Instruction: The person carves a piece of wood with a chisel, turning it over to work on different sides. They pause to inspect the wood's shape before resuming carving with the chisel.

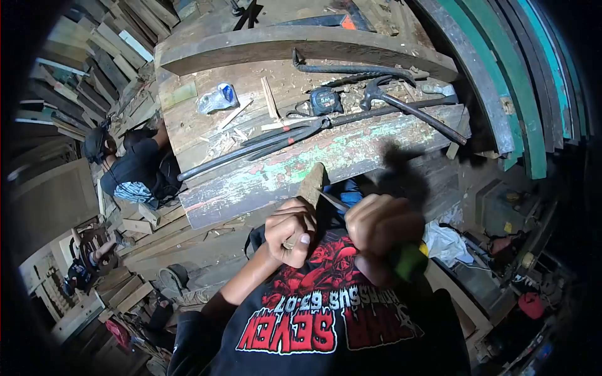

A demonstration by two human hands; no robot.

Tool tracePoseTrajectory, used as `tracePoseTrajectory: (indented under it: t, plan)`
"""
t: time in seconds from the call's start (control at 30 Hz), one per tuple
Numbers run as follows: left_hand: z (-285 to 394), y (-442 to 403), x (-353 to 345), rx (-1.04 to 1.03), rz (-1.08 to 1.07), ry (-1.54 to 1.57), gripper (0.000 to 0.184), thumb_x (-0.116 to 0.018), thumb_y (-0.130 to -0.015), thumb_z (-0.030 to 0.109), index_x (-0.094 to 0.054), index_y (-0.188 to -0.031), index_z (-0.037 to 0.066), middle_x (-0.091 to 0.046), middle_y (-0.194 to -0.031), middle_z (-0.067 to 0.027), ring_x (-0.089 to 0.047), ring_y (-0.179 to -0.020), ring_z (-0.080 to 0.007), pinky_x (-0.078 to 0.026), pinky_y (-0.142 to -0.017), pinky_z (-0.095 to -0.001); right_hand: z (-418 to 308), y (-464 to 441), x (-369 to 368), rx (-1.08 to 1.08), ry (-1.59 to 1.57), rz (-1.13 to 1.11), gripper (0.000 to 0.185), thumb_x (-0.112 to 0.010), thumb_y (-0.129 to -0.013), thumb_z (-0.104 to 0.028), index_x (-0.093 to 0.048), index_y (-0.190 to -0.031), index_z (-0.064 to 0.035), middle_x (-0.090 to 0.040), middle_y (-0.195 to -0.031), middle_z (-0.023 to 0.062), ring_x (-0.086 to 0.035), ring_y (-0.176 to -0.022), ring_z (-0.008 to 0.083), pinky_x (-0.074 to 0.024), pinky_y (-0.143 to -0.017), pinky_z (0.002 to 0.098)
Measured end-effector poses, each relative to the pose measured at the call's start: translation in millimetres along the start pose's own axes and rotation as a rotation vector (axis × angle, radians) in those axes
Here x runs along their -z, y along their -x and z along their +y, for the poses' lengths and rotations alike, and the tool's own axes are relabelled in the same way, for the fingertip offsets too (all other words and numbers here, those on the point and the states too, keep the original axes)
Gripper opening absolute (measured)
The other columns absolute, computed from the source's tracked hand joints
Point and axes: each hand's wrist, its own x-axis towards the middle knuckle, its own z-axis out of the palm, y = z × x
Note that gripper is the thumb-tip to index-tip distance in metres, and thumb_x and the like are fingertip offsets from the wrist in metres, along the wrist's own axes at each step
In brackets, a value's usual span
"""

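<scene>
My left hand (290, 232) is closed round a piece of wood (311, 183), whose far end points at the edge of the workbench (269, 172). To its right, my right hand (384, 227) is wrapped round a tool whose handle is mostly hidden by the fingers. The tool's thin metal blade (333, 200) reaches left to the side of the wood. Something green and yellow (409, 260) shows under my right hand, blurred. Both hands are in front of the black shirt with red print.
On the bench lie a hammer (407, 111), a tape measure (325, 100), a pry bar (351, 69), long pincers (307, 130), a plastic cup (217, 99) and a thick beam (301, 44). A person (141, 163) sits at the left; another (81, 276) is beyond. Green boards (501, 81) stand right.
</scene>
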Motion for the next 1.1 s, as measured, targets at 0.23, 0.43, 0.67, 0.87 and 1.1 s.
tracePoseTrajectory:
  t: [0.23,0.43,0.67,0.87,1.1]
  plan:
    - [-2,-2,3,-0.001,0.018,0.044,0.025,-0.059,-0.091,0.006,-0.047,-0.069,0.007,-0.061,-0.067,-0.0086,-0.061,-0.060,-0.0268,-0.051,-0.068,-0.0409,-9,-5,-1,0.045,-0.133,0.025,0.025,-0.072,-0.076,0.004,-0.052,-0.069,-0.0092,-0.055,-0.058,0.0000,-0.046,-0.041,0.0110,-0.0325,-0.040,0.0275]
    - [-3,2,-4,0.001,0.076,0.027,0.027,-0.059,-0.092,0.006,-0.046,-0.069,0.007,-0.060,-0.066,-0.0072,-0.060,-0.058,-0.0257,-0.051,-0.068,-0.0398,-14,-2,-12,0.071,0.035,0.039,0.026,-0.071,-0.076,0.005,-0.051,-0.067,-0.0099,-0.052,-0.057,-0.0011,-0.044,-0.040,0.0117,-0.0325,-0.041,0.0281]
    - [-6,6,-2,0.039,0.149,0.115,0.021,-0.058,-0.089,0.002,-0.049,-0.070,0.005,-0.062,-0.068,-0.0101,-0.062,-0.061,-0.0275,-0.052,-0.070,-0.0415,-7,-1,-14,-0.095,0.167,-0.022,0.030,-0.075,-0.071,-0.003,-0.046,-0.064,-0.0119,-0.050,-0.058,0.0011,-0.056,-0.053,0.0220,-0.0450,-0.056,0.0349]
    - [-5,5,-6,-0.005,0.100,0.037,0.024,-0.060,-0.092,0.002,-0.049,-0.070,0.004,-0.062,-0.070,-0.0121,-0.064,-0.065,-0.0299,-0.053,-0.070,-0.0419,7,16,9,-0.088,0.169,0.126,0.028,-0.073,-0.081,-0.002,-0.048,-0.071,-0.0102,-0.052,-0.058,-0.0007,-0.048,-0.044,0.0149,-0.0353,-0.046,0.0333]
    - [1,-2,-5,0.009,0.115,-0.017,0.029,-0.061,-0.096,0.005,-0.048,-0.070,0.005,-0.061,-0.067,-0.0101,-0.061,-0.061,-0.0271,-0.053,-0.068,-0.0414,-57,-23,25,0.135,-0.035,-0.018,0.033,-0.080,-0.086,-0.013,-0.050,-0.072,-0.0157,-0.060,-0.063,-0.0020,-0.057,-0.048,0.0136,-0.0407,-0.047,0.0316]
